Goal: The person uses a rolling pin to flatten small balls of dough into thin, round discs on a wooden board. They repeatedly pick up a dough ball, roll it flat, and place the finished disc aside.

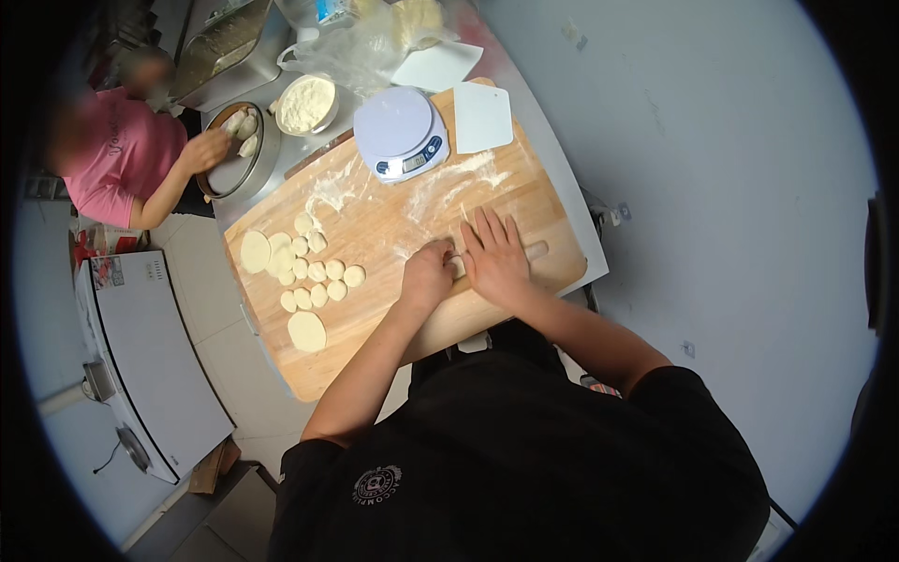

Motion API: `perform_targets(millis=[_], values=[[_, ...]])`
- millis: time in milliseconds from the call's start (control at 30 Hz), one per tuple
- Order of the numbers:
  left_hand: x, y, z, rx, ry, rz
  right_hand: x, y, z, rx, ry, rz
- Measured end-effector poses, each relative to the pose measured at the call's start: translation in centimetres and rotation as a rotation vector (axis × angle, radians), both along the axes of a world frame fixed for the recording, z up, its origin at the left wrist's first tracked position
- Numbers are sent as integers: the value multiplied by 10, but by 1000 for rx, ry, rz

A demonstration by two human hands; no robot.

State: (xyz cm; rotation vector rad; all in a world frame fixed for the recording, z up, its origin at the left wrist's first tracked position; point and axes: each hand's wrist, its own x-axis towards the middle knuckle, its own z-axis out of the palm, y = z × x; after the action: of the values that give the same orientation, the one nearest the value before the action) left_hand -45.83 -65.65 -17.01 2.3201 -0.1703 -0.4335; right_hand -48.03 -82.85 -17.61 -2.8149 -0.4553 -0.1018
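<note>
On the floured wooden board (379, 232), my right hand (497, 260) lies flat with its fingers apart over a short wooden rolling pin (537, 250), whose end shows at its right. My left hand (430, 274) is curled beside it, its fingertips at a small piece of dough (458, 267) mostly hidden between the hands; its grip cannot be made out. Several small dough rounds (317, 271) lie left of my hands. Larger flat wrappers (307, 331) rest near the board's left side.
A digital kitchen scale (397, 130) and a white plastic scraper (483, 118) are at the board's far side. Beyond stand a bowl of flour (307, 105) and a deep metal tray (225, 56). At left, a person in pink reaches into a round steamer (239, 172) holding filled dough pieces.
</note>
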Motion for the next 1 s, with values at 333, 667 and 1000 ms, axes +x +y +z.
perform_targets(millis=[333,667,1000], values=[[12,10,5,-5,91,92,-6,3,-7,-44,-10,-28],[18,4,-1,165,10,-77,58,17,-12,-60,-105,-97],[2,16,-1,28,44,-21,21,11,6,-42,-33,15]])
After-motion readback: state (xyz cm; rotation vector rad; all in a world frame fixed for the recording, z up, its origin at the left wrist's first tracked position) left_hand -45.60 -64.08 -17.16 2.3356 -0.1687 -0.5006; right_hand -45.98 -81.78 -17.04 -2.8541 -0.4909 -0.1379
